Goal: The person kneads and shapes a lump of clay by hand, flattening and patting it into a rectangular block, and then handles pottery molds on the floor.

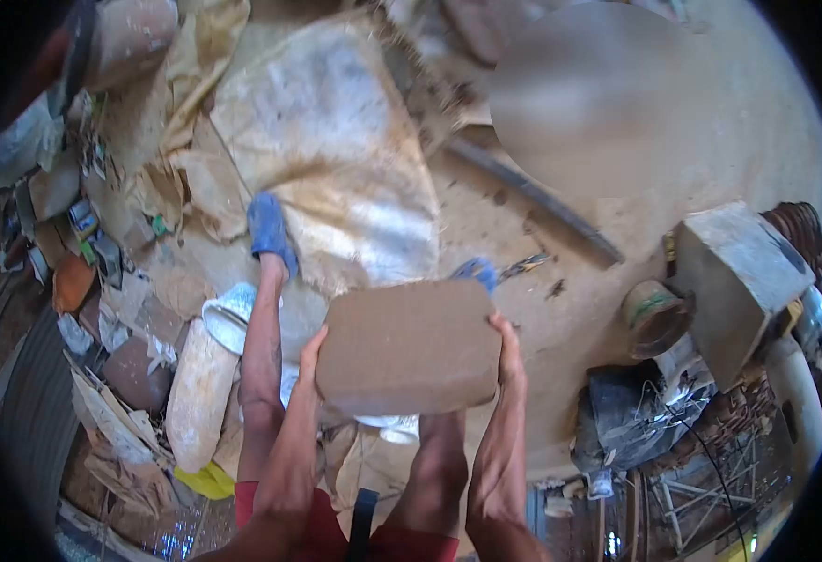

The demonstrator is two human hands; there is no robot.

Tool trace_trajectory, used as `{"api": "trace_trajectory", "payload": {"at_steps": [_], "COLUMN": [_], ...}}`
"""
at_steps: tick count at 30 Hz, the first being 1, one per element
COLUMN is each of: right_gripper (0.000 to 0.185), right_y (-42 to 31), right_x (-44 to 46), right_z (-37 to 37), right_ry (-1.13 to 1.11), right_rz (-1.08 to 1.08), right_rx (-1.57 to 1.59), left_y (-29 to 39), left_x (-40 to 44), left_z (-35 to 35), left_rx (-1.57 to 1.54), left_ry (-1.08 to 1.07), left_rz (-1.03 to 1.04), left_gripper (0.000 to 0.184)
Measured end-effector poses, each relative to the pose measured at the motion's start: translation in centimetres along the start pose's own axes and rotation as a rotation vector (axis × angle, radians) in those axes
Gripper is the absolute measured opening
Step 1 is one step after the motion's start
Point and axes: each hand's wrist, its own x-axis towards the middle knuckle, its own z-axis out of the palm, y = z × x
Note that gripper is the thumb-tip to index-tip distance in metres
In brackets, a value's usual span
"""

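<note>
A large brown block (409, 347) with rounded corners, resembling clay, is held up in front of my legs. My left hand (310, 358) presses against its left side, and my right hand (507, 347) grips the right side. Both thumbs show near the upper edges, while the other fingers are mostly hidden behind or under the block. Beyond it, a stained, wrinkled pale sheet (336, 140) lies on the floor. One blue shoe (269, 229) is on my left foot at the sheet's edge; another blue shoe (475, 272) shows partly behind the block.
A dark bar (542, 201) lies across the floor ahead. On the right stand a grey-white box (729, 272), a round container (654, 318) and a black bundle (617, 412). Clutter fills the left, including a pale elongated sack (200, 403) and a white basin (228, 318).
</note>
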Motion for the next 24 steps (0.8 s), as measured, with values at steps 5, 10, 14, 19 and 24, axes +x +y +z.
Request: {"api": "trace_trajectory", "payload": {"at_steps": [5, 10, 14, 19, 24], "right_gripper": [0.073, 0.074, 0.075, 0.077, 0.076], "right_y": [-5.3, -11.3, -15.7, -21.3, -27.6], "right_x": [-11.2, -18.7, -20.4, -19.1, -18.4], "right_z": [-2.7, -2.2, -1.2, -0.3, 3.7], "right_ry": [0.032, 0.116, 0.159, 0.216, 0.211], "right_rz": [-0.182, -0.368, -0.439, -0.397, -0.343], "right_rx": [0.056, 0.092, 0.065, 0.073, 0.008], "left_y": [-0.9, 0.2, 2.9, 6.2, 12.6], "left_x": [-8.2, -11.3, -11.1, -7.1, -9.0], "left_z": [6.7, 13.5, 17.9, 21.6, 26.3], "left_rx": [0.081, 0.033, 0.017, 0.086, 0.049], "left_ry": [0.022, -0.168, -0.216, -0.267, -0.311], "left_rz": [0.053, 0.045, 0.001, -0.061, 0.032], "left_gripper": [0.051, 0.050, 0.049, 0.057, 0.059]}}
